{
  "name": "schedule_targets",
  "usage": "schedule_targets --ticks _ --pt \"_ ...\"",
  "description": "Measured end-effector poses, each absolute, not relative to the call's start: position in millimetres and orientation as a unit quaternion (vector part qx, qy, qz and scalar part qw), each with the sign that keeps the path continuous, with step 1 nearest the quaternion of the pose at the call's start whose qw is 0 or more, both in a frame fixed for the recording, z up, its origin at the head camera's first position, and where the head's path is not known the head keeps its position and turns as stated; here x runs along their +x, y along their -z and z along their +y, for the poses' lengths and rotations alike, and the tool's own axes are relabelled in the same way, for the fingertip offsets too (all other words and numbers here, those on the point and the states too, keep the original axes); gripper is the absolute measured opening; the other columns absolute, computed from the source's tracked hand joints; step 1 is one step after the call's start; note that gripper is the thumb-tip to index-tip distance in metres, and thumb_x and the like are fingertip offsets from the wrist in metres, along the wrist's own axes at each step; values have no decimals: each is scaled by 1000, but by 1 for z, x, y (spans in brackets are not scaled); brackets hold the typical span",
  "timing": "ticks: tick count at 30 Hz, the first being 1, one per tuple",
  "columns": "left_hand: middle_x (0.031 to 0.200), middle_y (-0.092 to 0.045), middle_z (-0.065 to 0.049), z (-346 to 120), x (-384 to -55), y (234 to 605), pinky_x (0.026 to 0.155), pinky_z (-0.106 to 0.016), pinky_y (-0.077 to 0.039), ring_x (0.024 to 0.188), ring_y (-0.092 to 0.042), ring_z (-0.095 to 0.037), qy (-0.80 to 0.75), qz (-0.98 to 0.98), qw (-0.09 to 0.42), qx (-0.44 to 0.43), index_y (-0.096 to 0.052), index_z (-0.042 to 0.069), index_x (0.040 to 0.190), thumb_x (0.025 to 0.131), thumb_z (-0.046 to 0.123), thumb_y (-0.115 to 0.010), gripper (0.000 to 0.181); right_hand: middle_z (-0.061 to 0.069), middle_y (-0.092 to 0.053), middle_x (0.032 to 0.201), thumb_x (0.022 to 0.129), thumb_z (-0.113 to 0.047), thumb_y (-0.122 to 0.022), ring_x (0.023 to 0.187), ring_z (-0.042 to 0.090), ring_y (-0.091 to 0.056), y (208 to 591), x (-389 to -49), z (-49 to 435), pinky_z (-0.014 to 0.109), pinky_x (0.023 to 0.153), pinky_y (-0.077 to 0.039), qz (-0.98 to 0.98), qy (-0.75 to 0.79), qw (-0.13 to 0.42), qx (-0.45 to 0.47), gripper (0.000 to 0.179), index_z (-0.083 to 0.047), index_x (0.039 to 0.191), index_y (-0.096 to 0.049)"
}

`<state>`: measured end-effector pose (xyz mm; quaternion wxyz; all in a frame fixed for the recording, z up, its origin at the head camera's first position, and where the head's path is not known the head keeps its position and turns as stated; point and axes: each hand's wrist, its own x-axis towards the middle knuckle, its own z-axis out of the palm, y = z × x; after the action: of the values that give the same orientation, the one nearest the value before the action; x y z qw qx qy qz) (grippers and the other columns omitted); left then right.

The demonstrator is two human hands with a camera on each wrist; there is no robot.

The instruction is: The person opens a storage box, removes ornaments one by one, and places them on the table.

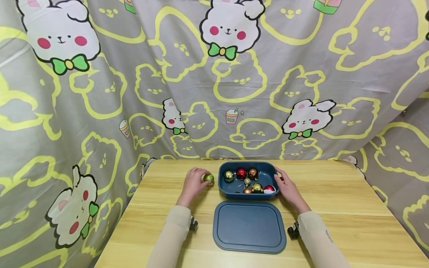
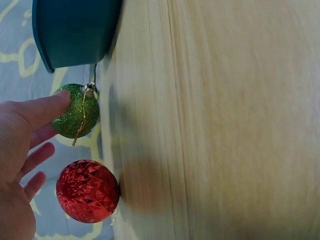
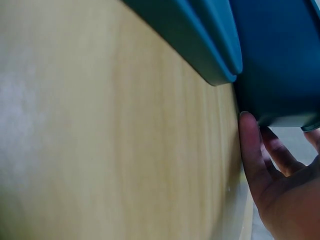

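Currently | left hand pinches green bauble | right hand, spread, touches box

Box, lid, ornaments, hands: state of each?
Blue box: open, upright, partly filled
Lid: off, flat on the table
Ornaments in the box: lying loose
Green ornament: outside the box, held
Faceted red ornament: outside the box, not held
Left hand: pinches the green ornament
Right hand: touches the box's right end
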<state>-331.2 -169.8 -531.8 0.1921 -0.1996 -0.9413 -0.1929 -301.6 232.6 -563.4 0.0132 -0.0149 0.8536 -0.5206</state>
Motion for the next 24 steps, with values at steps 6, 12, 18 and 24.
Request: schedule_targets --ticks 6,12,18,24 --pt "109 -78 -6 -172 -332 533 107 -53 -46 111 -64 -32 181 -943 196 -198 -77 15 108 78 24 -92 34 32 -49 143 112 -48 -38 98 36 -65 564 -302 234 38 62 -62 854 520 15 -14 60 -26 166 -24" --pt "109 -78 -4 -174 -332 534 110 -52 -45 112 -64 -30 179 -947 183 -194 -78 16 108 79 25 -91 34 32 -50 143 112 -48 -38 99 37 -65 564 -302 234 37 62 -63 854 520 14 -13 60 -27 165 -25" --pt "110 -78 -5 -175 -332 536 111 -53 -45 112 -64 -31 186 -948 173 -189 -78 15 109 80 24 -91 34 32 -50 143 112 -48 -38 102 38 -64 564 -302 233 37 63 -63 854 520 13 -14 59 -27 166 -25" --pt "110 -78 -7 -176 -332 537 107 -54 -47 111 -65 -31 198 -947 171 -186 -78 15 109 80 23 -91 33 32 -49 145 111 -50 -38 107 41 -63 564 -301 233 37 64 -63 853 522 16 -12 60 -28 166 -24"
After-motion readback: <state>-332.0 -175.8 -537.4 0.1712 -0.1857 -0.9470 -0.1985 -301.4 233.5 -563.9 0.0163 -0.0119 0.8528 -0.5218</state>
